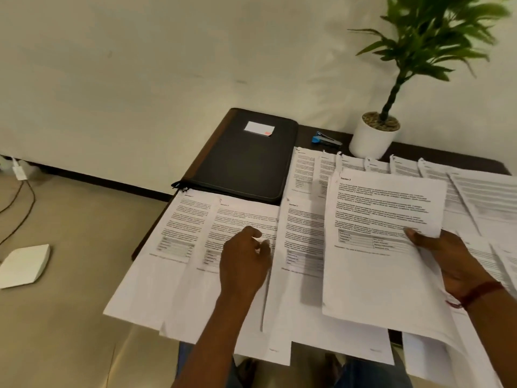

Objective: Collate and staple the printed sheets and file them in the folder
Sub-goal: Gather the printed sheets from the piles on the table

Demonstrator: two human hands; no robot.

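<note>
Head view down onto a dark tabletop (304,137) spread with overlapping printed sheets. Holding a "Section 2" sheet (383,247) up off the pile with the right grip (453,261), clamped on its right edge about halfway along, thumb on top and fingers beneath. Pinching the right edge of a near-left sheet (240,214) with the left grip (243,261), fingers curled onto the paper. Lying closed at the far left: the black folder (246,158); just right of it the blue stapler (326,140), then a white plant pot (373,135). Along the far side, a row of fanned sets (349,163), seemingly already fastened at their top corners, though too small to confirm. Judged as very light, limp and slick, single sheets like these: likely to droop when held by one edge, slide and fan at a nudge, crease if squeezed. Best pinched at an edge or corner, then squared between both grips before stapling. Probably stiffer and heavier, the folder; best taken by its spine or near edge.
</note>
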